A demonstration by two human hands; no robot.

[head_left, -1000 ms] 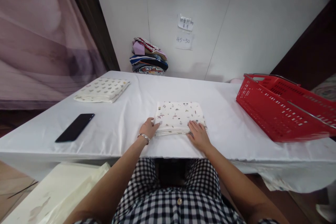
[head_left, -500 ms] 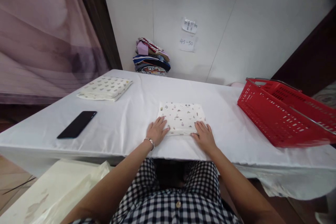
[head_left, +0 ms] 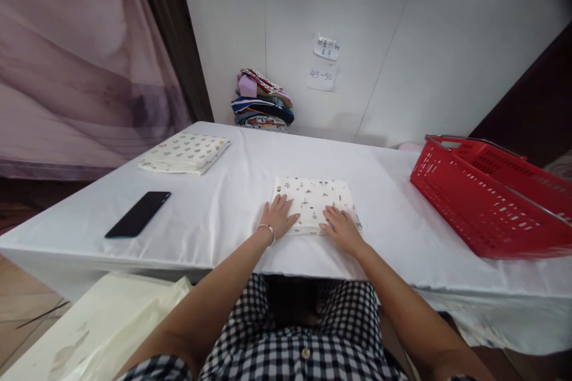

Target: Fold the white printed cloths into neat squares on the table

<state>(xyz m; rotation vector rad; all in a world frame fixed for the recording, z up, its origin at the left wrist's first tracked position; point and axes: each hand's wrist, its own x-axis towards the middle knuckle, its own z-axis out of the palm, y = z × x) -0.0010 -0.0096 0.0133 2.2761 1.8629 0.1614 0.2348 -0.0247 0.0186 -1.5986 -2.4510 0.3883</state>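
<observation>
A folded white cloth (head_left: pixel 315 193) printed with small motifs lies flat on the white-covered table (head_left: pixel 250 250) in front of me. My left hand (head_left: pixel 277 215) rests palm down on its near left corner, fingers spread. On the near right part of the same cloth lies my right hand (head_left: pixel 343 229), also flat with its fingers stretched out. Neither hand grips the fabric. The parts of the cloth under my palms are hidden.
Farther left is another folded cloth (head_left: pixel 187 153) with grey prints, and nearer me a black phone (head_left: pixel 138 214). A red basket (head_left: pixel 487 202) stands at the right. Behind the table's far edge rises a stack of folded fabrics (head_left: pixel 263 101) against the wall.
Both hands have moved inward over the cloth, the left farther onto it and the right toward its middle. The whole view has shifted slightly.
</observation>
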